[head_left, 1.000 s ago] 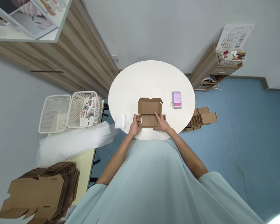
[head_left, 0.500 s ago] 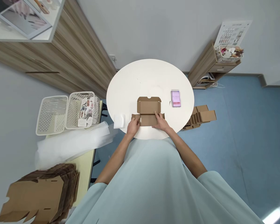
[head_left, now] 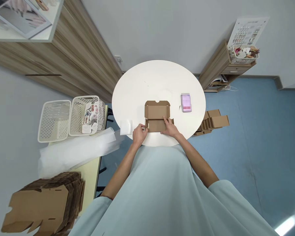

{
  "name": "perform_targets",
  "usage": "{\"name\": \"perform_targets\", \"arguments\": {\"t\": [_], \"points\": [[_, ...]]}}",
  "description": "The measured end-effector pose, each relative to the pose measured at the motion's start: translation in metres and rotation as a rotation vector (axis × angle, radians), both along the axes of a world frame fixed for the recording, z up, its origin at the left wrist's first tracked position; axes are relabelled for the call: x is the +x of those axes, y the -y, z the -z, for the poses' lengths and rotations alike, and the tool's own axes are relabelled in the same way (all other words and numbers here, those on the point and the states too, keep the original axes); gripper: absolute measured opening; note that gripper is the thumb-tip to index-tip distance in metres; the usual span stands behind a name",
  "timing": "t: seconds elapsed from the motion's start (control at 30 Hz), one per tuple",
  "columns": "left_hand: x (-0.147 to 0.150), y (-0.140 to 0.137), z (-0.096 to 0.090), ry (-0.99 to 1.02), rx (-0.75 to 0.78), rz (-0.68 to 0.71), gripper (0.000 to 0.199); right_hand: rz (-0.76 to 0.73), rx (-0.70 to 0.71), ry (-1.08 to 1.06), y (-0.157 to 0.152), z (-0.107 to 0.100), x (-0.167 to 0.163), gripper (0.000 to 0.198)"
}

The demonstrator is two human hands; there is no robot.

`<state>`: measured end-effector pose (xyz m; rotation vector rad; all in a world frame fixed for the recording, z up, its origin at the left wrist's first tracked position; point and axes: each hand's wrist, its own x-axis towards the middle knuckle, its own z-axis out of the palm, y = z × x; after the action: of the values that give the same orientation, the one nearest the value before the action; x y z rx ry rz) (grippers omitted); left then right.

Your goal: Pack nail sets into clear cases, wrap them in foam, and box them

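Observation:
A brown cardboard box [head_left: 157,112] lies part-folded near the front edge of the round white table, its lid panel spread flat toward the far side. At its left end, my left hand [head_left: 139,133] grips the side flap, which stands raised, with thumb and fingers pressed together. My right hand [head_left: 170,127] rests on the right part of the box with its thumb and fingers spread, one fingertip by the fold line. A folded white packet [head_left: 126,127] lies just left of my left hand.
On the white table [head_left: 159,75] a pixelated purple item [head_left: 186,102] lies at the right. Small boxes [head_left: 215,119] sit beyond the table's right edge. To the left are white baskets [head_left: 85,116], white wrapping sheets [head_left: 76,149] and a stack of flat cardboard [head_left: 39,206].
The left flap, earlier lying outward under my left hand, is now folded up against the box end. My left hand has shifted its grip on it. My right hand has barely moved.

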<state>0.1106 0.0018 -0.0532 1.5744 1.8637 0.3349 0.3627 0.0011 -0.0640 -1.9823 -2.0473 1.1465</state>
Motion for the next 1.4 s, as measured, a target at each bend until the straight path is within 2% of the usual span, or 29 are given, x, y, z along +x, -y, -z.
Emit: {"name": "perform_targets", "arguments": {"t": [0.13,0.43,0.67,0.73,0.8,0.9,1.0,1.1,1.27,1.4], "points": [[0.014,-0.002,0.000,0.042,0.015,0.015,0.032,0.009,0.000,0.002,-0.001,0.002,-0.001,0.130],[0.019,-0.013,0.018,-0.041,-0.039,0.011,0.011,-0.015,-0.020,0.011,-0.002,0.001,0.000,0.132],[0.025,-0.012,0.017,-0.082,-0.038,0.009,0.009,-0.008,-0.017,0.029,-0.001,-0.002,-0.002,0.124],[0.027,-0.011,0.016,-0.082,-0.052,0.000,0.008,0.017,0.015,-0.002,0.005,-0.006,0.001,0.115],[0.030,-0.010,0.016,-0.077,-0.058,-0.009,0.007,0.089,0.102,-0.070,0.014,-0.009,0.008,0.093],[0.032,-0.008,0.018,-0.082,-0.039,-0.011,0.008,0.318,0.237,-0.071,0.028,-0.009,0.023,0.057],[0.033,-0.009,0.019,-0.096,-0.019,-0.002,0.008,0.476,0.180,0.029,0.035,-0.004,0.035,0.040],[0.034,-0.009,0.018,-0.093,-0.019,0.011,0.008,0.481,0.066,0.045,0.035,-0.002,0.039,0.022],[0.035,-0.009,0.014,-0.095,-0.028,0.016,0.008,0.494,0.062,-0.037,0.032,-0.017,0.028,0.014],[0.036,-0.008,0.014,-0.086,-0.024,0.020,0.008,0.416,0.060,-0.082,0.031,-0.030,0.012,0.022]]}}
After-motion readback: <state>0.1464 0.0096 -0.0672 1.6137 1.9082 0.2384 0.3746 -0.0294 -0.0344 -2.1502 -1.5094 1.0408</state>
